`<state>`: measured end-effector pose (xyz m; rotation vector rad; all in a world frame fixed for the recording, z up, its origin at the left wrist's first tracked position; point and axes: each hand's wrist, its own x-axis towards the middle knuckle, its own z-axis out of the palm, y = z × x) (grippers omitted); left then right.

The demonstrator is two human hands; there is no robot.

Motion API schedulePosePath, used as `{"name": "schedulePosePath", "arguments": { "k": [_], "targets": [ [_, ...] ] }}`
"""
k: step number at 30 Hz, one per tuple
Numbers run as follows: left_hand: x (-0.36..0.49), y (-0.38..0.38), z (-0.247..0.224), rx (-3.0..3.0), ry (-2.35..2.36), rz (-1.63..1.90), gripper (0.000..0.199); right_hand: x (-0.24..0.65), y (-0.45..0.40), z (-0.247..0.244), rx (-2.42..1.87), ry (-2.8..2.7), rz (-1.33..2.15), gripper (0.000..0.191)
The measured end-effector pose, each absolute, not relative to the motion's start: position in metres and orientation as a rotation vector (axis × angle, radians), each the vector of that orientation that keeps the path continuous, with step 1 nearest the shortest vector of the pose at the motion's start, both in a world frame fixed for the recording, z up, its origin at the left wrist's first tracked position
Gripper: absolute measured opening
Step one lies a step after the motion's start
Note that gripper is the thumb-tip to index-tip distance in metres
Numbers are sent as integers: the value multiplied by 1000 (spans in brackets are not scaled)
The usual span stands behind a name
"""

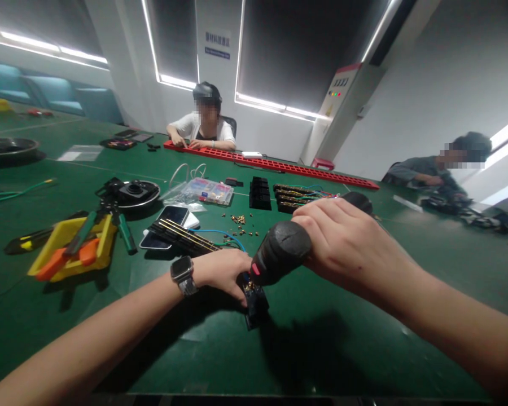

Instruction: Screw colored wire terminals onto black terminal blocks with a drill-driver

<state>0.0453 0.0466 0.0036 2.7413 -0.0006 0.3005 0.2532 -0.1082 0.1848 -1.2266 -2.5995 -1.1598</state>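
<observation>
My right hand (pixel 342 239) is wrapped round a black cordless screwdriver (pixel 283 248) with a small red mark. Its front end points down over a small black block (pixel 257 305) with brass-coloured parts on top. Whether the tip touches the block is hidden by the tool's body. From the left, my left hand (pixel 225 269), with a watch (pixel 182 269) on its wrist, grips the block on the table. Just beyond lie loose small brass pieces (pixel 238 220) and a bundle of black strips with brass lines (pixel 184 235), near a blue wire (pixel 224 232).
At left stands a yellow bin (pixel 105 248) with green-handled pliers (pixel 82 231) across it. Behind are phones (pixel 165 228), a metal dish (pixel 146 198), a clear parts box (pixel 209 192) and black blocks (pixel 260 193). Two people sit beyond, one by a long red rail (pixel 279 164).
</observation>
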Motion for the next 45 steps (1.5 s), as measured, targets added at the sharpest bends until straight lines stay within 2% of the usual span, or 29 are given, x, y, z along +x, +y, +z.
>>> {"name": "schedulePosePath", "arguments": {
  "k": [5,12,16,20,24,29,35,40,45],
  "targets": [
    [45,48,-6,2702,37,310,62,256,-101,199,-1322,-2724,-960,11],
    [50,42,-17,2782,134,339,70,251,-85,235,-1779,-3166,-63,11],
    [52,35,-16,2786,154,348,70,237,-76,247,-1969,-3213,145,13],
    [54,29,-18,2794,169,367,71,224,-70,250,-2101,-3264,127,14],
    [56,29,-26,2820,161,411,69,221,-73,249,-2012,-3284,36,7],
    [56,33,-33,2804,62,459,67,223,-76,247,-1979,-3291,151,4],
    [55,34,-28,2766,-23,405,64,215,-72,247,-1975,-3292,101,10],
    [54,35,-23,2736,-35,337,65,217,-64,244,-1912,-3314,27,7],
    [58,37,-21,2695,-50,316,63,224,-61,241,-1702,-3386,-97,14]
  ]
}}
